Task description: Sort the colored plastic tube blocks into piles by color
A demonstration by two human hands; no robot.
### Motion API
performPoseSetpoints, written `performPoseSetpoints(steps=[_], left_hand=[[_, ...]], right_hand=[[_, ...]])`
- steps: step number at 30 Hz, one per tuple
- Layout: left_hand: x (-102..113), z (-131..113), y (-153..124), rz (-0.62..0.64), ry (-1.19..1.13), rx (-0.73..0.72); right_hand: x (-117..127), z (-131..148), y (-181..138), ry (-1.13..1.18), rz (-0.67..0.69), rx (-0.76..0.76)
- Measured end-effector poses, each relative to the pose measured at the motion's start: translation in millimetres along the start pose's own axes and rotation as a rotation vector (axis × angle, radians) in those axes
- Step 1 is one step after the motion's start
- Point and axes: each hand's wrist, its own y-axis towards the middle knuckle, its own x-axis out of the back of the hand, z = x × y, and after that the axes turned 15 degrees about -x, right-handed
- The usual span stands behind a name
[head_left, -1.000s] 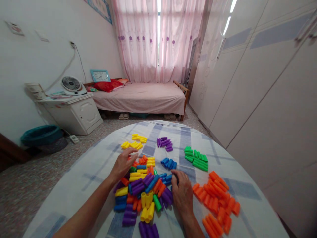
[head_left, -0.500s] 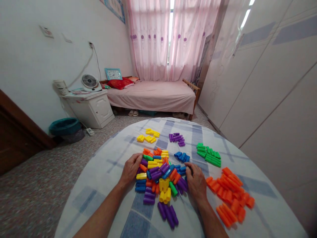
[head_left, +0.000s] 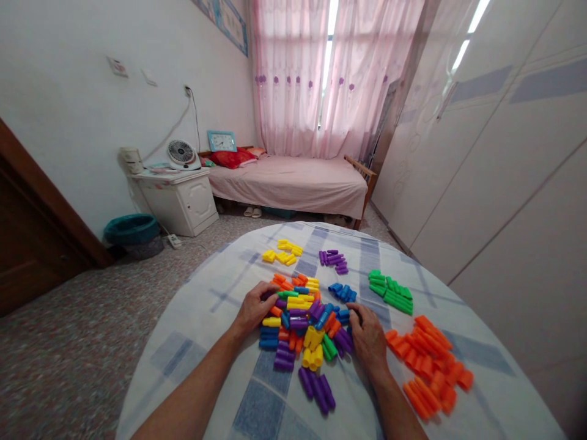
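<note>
A mixed heap of short plastic tube pieces [head_left: 300, 304], in yellow, purple, blue, orange and green, lies on the cloth-covered table. At its left edge is my left hand [head_left: 255, 308], with fingers bent loosely and apart around a purple piece [head_left: 267, 295]; a firm grip does not show. My right hand [head_left: 369, 337] rests at the right edge of the heap, its fingers slightly curled and apart beside blue pieces [head_left: 343, 316]. Nothing can be seen held in it. Three purple tubes [head_left: 317, 390] lie side by side at the near edge of the heap.
Beyond the heap are yellow [head_left: 283, 252], purple [head_left: 334, 260] and blue [head_left: 343, 292] groups. Green pieces [head_left: 391, 292] and a larger orange group [head_left: 433, 366] lie to the right. The round table has a checked cloth [head_left: 192, 360]; a bed [head_left: 293, 180] stands behind.
The whole view has shifted, so the scene sits slightly farther right. My left fingers reach a little more over the heap's left edge. My right hand stays at the heap's right side.
</note>
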Motion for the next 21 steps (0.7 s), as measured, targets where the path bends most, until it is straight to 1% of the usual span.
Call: performPoseSetpoints(steps=[7, 13, 15, 18, 19, 21], left_hand=[[-1.2, -0.1, -0.9, 0.043, 0.033, -0.025], [-3.5, 0.0, -1.3, 0.042, 0.062, -0.037], [-4.7, -1.2, -0.9, -0.011, 0.062, -0.054], [-6.7, -0.3, -0.6, -0.137, 0.062, -0.049], [-7.3, 1.3, -0.7, -0.157, 0.069, -0.038], [-8.5, 6.0, -0.8, -0.148, 0.105, -0.009]], right_hand=[[0.4, 0.0, 0.1, -0.003, -0.005, 0.01], [0.0, -1.6, 1.5, -0.007, 0.0, 0.011], [-0.2, -2.4, 1.9, -0.011, 0.007, 0.012], [0.0, -2.4, 2.0, -0.011, 0.006, 0.013], [0.2, -2.2, 2.0, -0.011, 0.005, 0.013], [0.4, -1.9, 1.8, -0.014, 0.005, 0.013]])
